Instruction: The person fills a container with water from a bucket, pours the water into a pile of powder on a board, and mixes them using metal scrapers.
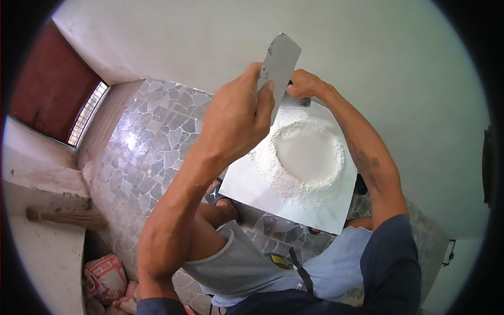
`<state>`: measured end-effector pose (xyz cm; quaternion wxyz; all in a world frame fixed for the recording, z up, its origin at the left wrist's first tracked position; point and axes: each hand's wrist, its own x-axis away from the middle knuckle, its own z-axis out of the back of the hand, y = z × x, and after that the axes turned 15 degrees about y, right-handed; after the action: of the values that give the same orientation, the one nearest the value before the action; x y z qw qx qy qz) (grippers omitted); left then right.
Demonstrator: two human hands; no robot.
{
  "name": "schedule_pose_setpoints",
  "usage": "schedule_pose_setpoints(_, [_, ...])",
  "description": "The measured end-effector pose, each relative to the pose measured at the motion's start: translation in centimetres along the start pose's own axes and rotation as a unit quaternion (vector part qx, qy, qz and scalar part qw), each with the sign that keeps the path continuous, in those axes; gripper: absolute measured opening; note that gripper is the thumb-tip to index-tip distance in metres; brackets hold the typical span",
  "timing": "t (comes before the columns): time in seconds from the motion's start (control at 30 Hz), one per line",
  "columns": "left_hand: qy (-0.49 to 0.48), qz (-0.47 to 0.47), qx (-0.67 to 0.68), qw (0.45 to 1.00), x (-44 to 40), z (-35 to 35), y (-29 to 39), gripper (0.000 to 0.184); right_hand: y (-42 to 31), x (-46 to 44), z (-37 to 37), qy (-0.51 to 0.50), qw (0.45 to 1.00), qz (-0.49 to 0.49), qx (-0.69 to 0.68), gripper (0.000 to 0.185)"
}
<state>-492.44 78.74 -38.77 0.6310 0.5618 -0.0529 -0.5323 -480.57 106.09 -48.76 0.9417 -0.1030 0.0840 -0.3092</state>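
My left hand [236,113] is clamped on a metal blade [285,59]; my right hand [307,84] grips another tool [300,102] (handle mostly hidden in my fist). My left forearm covers part of the white board's [247,186] left edge. On it, a powder ring [275,170] surrounds a smooth pale centre [307,155]. Patterned floor [163,123] spreads left; a wall [378,52] rises beyond.
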Motion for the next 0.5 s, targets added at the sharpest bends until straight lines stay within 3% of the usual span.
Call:
schedule_pose_setpoints(0.13, [0.009,-0.015,0.004,1.0,0.1,0.0,-0.4,0.024,2.4,-2.4,-3.9,0.016,0.999,0.018,-0.022,0.046])
schedule_pose_setpoints(0.5, [0.013,-0.032,0.014,0.999,-0.1,0.1,-0.9,0.023,-5.5,-0.8,-4.7,-0.021,0.983,0.144,-0.113,0.038])
